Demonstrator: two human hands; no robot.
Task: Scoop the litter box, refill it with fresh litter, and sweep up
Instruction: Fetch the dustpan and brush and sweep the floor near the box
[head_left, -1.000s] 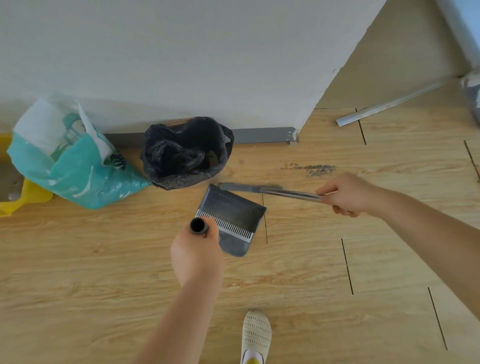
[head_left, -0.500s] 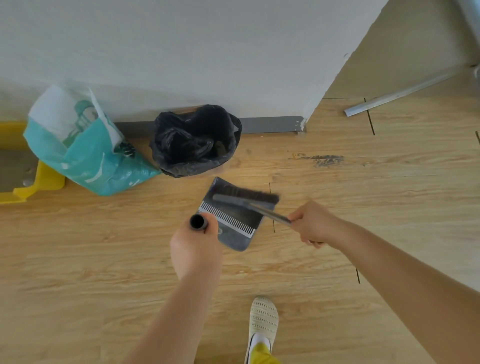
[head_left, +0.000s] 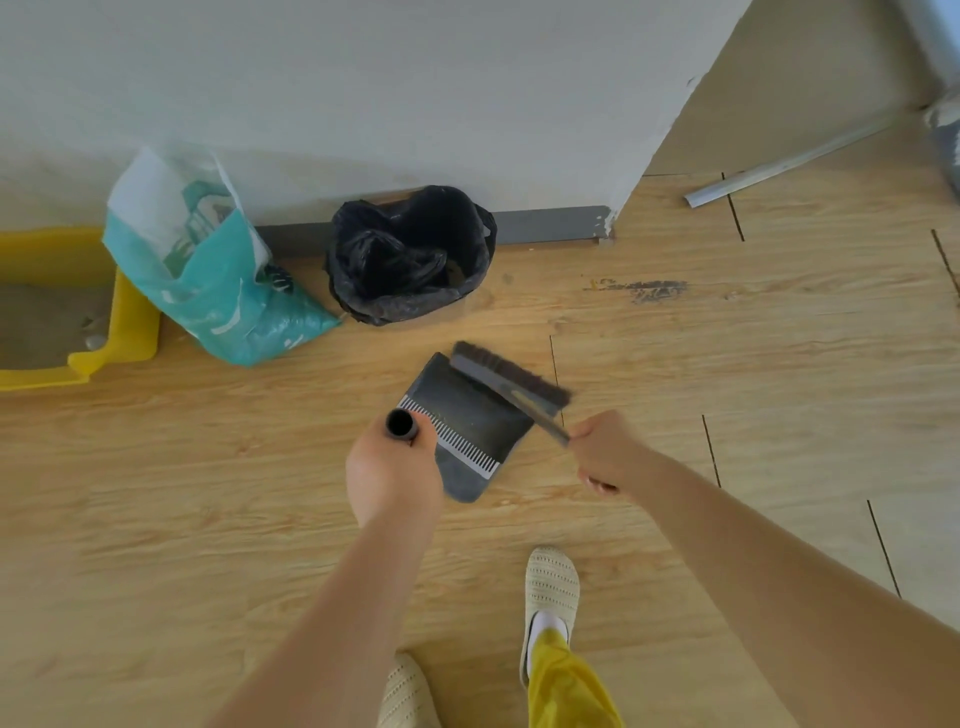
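Two hands are busy over the wooden floor (head_left: 208, 493). The left hand (head_left: 392, 470) still grips the dustpan's upright handle (head_left: 401, 424), the dustpan (head_left: 465, 423) resting on the floor. The right hand (head_left: 605, 452), curled around the brush (head_left: 511, 378) handle, has drawn in toward the pan; the bristles now sit at the pan's far lip instead of out to the right. The black trash bag (head_left: 410, 254), teal litter bag (head_left: 218, 280) and yellow litter box (head_left: 130, 332) line the floor's wall edge.
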